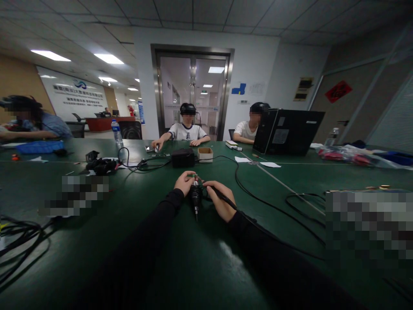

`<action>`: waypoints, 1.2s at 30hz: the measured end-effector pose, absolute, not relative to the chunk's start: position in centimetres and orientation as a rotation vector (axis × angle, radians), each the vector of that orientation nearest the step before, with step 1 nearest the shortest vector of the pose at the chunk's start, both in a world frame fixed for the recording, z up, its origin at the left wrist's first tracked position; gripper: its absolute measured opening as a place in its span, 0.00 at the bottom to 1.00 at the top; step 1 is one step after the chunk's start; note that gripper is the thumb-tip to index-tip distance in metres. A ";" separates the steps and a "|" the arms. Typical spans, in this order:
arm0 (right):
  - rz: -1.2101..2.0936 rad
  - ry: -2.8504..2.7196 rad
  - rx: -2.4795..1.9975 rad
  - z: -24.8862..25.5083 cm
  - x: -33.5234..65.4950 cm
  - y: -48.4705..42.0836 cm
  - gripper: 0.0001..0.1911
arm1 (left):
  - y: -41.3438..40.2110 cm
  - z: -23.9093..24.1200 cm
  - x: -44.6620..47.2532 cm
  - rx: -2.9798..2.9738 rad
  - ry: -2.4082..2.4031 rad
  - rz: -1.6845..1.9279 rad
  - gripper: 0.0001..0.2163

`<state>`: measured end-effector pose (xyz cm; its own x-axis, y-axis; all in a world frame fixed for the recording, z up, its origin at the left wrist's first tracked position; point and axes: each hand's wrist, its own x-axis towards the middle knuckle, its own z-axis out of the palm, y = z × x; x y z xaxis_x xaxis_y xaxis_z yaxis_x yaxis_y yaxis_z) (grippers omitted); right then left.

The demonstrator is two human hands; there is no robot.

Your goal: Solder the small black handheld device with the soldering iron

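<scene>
A black and silver tool (195, 196) shaped like an electric screwdriver lies on the green table, its thin metal tip pointing towards me. At its far, silver end my left hand (184, 183) is closed, thumb and forefinger pinching a small greenish piece (195, 175) too small to make out. My right hand (222, 199) is closed in a pen-like grip on a slim black corded tool (222, 196). Its front end reaches towards the greenish piece; whether they touch, I cannot tell. A cable runs back from it along my right forearm.
Beyond my hands stand a black box (183, 158) and a small open cardboard box (205, 155). Black cables (258, 199) cross the table on the right. A computer case (290, 131) stands at the back right, a water bottle (116, 132) back left. Several people sit around the table.
</scene>
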<state>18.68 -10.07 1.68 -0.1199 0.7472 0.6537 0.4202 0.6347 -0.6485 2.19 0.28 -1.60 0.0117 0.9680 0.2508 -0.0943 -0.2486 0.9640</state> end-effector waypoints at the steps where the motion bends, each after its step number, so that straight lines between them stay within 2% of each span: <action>1: 0.371 -1.751 -0.959 1.7 18.7 -10.1 0.11 | 0.3 -1.7 2.1 1.338 0.989 1.416 0.11; 36: 0.381 -1.724 -0.966 1.9 18.9 -10.3 0.11 | 0.6 -1.8 2.2 1.327 0.987 1.445 0.11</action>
